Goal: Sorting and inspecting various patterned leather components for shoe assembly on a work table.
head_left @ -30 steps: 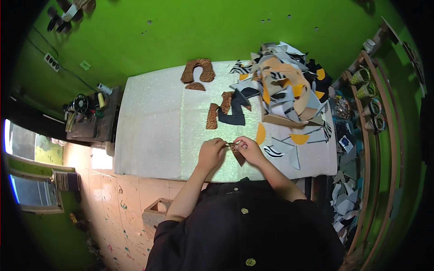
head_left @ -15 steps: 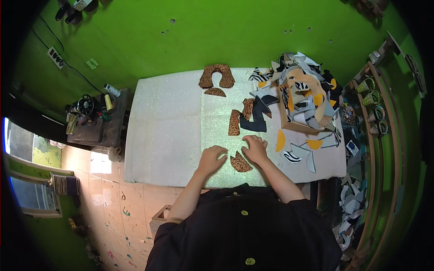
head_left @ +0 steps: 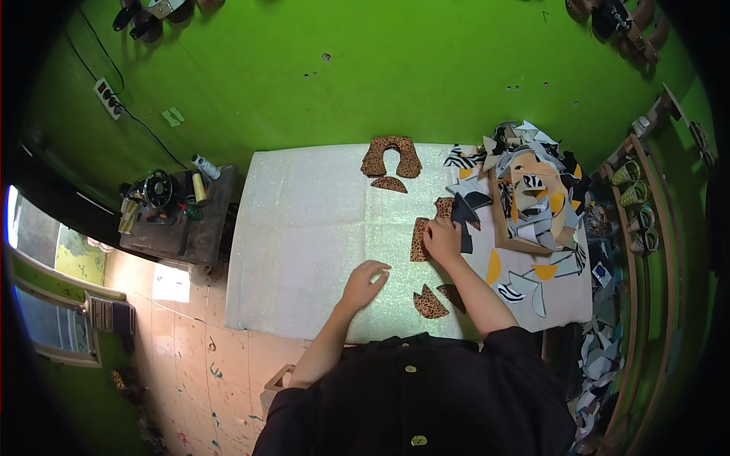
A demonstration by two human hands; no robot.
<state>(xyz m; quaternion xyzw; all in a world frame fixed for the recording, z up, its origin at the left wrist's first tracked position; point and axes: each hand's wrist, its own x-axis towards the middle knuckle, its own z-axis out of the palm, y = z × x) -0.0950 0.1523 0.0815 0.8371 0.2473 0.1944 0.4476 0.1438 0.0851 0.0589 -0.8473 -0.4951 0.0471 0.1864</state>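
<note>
My left hand [head_left: 366, 285] rests on the pale sparkly sheet covering the table, open, thumb apart from the bent fingers and nothing in it. Farther forward, my right hand [head_left: 442, 239] reaches onto a cluster of cut pieces. Its fingers bend down at a leopard-print strip [head_left: 419, 242], beside a black cut piece [head_left: 466, 239]; the fingertips are hidden, so I cannot tell if they grip. Nearer me lie a leopard-print rounded piece [head_left: 430, 304] and a dark brown piece [head_left: 452, 295], partly behind my right forearm. A U-shaped leopard-print stack [head_left: 391, 158] and a leopard-print half-oval [head_left: 389, 185] lie at the back.
A cardboard box [head_left: 525, 237] heaped with scraps stands at the table's right, with loose yellow pieces [head_left: 494, 266] and zebra-print ones around it. Left of the table is a sewing machine [head_left: 159, 188] with thread spools. Sandals hang on a wooden rack [head_left: 635, 235] at right.
My right hand has moved forward from near the rounded leopard-print piece to the strips. A dark brown piece now shows next to that rounded piece. The left hand stays nearly in place; the view has shifted.
</note>
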